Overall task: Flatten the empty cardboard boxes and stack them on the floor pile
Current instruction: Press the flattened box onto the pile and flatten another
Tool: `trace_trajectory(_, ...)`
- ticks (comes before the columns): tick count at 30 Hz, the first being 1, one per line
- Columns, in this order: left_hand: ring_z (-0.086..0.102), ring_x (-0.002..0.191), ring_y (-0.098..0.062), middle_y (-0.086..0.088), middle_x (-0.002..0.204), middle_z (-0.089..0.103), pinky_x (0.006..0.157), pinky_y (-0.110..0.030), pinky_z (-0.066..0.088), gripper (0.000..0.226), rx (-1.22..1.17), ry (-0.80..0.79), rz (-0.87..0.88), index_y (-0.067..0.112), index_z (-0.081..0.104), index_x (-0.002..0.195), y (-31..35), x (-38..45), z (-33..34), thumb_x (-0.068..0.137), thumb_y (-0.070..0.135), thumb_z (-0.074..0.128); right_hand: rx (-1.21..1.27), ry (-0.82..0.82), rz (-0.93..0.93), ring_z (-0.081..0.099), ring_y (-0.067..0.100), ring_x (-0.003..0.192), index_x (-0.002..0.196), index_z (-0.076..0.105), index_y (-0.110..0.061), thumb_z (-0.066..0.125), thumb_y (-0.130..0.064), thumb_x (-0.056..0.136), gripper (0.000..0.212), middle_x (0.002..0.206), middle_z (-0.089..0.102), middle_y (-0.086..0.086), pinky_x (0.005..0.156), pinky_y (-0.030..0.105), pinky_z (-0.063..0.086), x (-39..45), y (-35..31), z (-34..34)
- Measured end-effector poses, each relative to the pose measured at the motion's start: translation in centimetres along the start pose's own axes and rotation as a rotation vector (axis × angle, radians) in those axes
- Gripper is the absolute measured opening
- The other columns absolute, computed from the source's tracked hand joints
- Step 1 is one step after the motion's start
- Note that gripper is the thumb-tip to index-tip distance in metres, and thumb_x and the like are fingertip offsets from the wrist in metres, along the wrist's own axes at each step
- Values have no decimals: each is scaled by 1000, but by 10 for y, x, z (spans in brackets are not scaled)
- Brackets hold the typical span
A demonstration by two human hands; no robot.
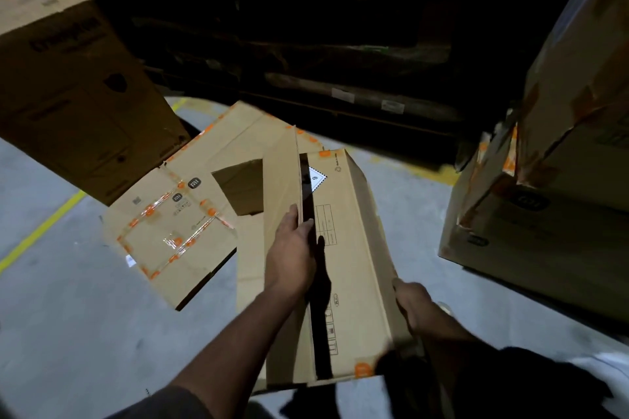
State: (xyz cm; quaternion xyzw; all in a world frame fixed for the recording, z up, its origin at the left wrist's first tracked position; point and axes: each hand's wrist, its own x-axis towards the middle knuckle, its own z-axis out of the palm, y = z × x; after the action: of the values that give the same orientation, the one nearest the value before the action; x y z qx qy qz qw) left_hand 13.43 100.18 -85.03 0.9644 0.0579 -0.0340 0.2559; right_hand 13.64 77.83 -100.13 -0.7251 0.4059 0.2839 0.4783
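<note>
While the left hand (pixel 292 248) pinched the upright flap and the right hand (pixel 410 299) gripped the far edge, the box (pixel 347 265) hung half-collapsed, probably, over the floor pile (pixel 177 224), needing squashing flat next.

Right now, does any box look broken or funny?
Yes. The stacked boxes on the right look torn, with ragged edges and peeling orange tape. The flattened box on the floor lies crooked across the pile.

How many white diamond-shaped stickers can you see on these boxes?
1: the white diamond sticker sits on the far end of the held cardboard box; others may be hidden.
</note>
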Motion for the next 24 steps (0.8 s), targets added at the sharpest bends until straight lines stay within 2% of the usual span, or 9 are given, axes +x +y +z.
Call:
trace_trajectory(5,40,143,-13,7,166,23,106,-30,44,59,42,99,-23,25,48,148,-17,-1,-16,93,9,61,-33,-100,-13,61,32,97,126,57,8,57,-56,93,72,121,65,24,89,37,50,3,21,-2)
trace_trajectory(9,52,132,-21,3,162,33,89,-38,55,51,329,165,-14,24,51,147,-30,6,-36,96,15,56,15,-2,-80,70,32,92,103,69,0,64,-94,39,114,100,73,15,89,45,58,61,43,3)
trace_trajectory(10,49,134,-24,-1,161,36,89,-39,54,49,400,161,-1,21,53,145,-32,8,-41,96,16,57,24,38,-98,71,32,88,96,70,-1,65,-95,35,113,93,74,13,86,45,59,54,39,0)
trace_trajectory(12,38,141,-30,-11,159,36,100,-46,49,42,523,145,14,13,59,136,-35,13,-49,94,16,58,11,117,-155,71,30,82,88,71,-4,73,-86,47,92,86,74,12,79,42,59,0,10,-15)
trace_trajectory(14,19,150,-36,-20,162,25,117,-53,28,42,634,156,28,8,59,132,-37,13,-54,91,13,59,-121,193,-233,69,32,88,93,68,-8,76,-77,60,77,93,73,12,74,37,55,-35,-12,-28)
trace_trajectory(17,11,153,-39,-24,162,23,123,-53,7,50,665,173,127,7,57,136,-35,1,-50,87,9,67,-334,231,-444,67,30,91,100,66,-18,77,-64,70,57,98,71,4,70,32,50,-77,-46,-37)
trace_trajectory(19,23,151,-32,-18,160,32,122,-42,17,51,412,91,138,11,56,139,-24,-15,-40,93,27,69,-421,223,-586,66,30,95,110,65,-23,75,-48,79,41,104,71,3,70,30,47,-105,-68,-36)
trace_trajectory(21,38,143,-23,-9,155,43,113,-32,31,60,-88,-91,-51,14,53,143,-6,-31,-33,95,47,63,-491,209,-696,64,32,100,121,60,-26,66,-31,86,36,111,69,5,74,32,48,-134,-82,-30)
trace_trajectory(24,50,131,-19,-2,149,49,113,-42,39,81,-703,-288,-335,19,47,147,19,-47,-27,86,70,59,-482,84,-790,61,29,108,139,49,-31,55,-19,89,51,124,65,3,82,33,49,-165,-85,-6)
